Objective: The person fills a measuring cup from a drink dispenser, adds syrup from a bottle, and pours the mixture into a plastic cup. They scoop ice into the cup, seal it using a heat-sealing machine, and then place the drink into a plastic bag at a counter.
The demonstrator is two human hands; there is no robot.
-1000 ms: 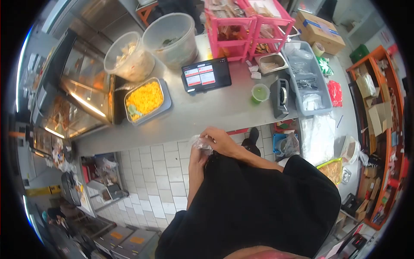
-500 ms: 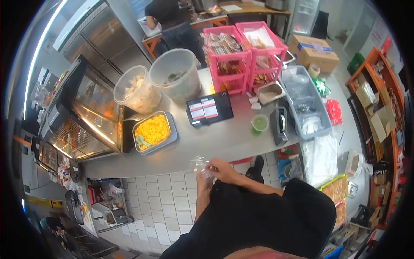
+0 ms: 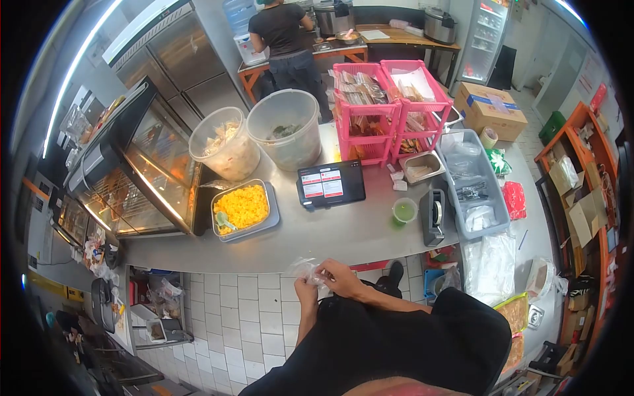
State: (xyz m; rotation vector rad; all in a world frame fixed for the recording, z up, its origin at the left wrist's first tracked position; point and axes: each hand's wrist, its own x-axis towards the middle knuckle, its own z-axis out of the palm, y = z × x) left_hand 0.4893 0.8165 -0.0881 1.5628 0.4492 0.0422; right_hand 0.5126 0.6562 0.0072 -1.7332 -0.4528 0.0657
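A small clear plastic bag (image 3: 305, 267) is pinched between my two hands at the front edge of the steel counter (image 3: 264, 254). My left hand (image 3: 306, 290) grips its lower left side, fingers curled. My right hand (image 3: 338, 276) holds the right side, fingers bent together. Beyond them on the counter stand a black tablet (image 3: 330, 185) with a lit screen, a metal tray of yellow food (image 3: 242, 208) with a spoon in it, and a cup of green sauce (image 3: 405, 210).
Two large plastic buckets (image 3: 285, 152) stand behind the tray, beside a glass display warmer (image 3: 142, 171). Pink racks (image 3: 365, 135), a tape dispenser (image 3: 433, 218) and a grey-blue bin (image 3: 485, 211) are to the right. Another person (image 3: 281, 33) stands at the back counter.
The view has tilted up, so the counter objects sit lower and more of the other person shows. The bag is spread wider between my hands, and my left hand has shifted slightly left.
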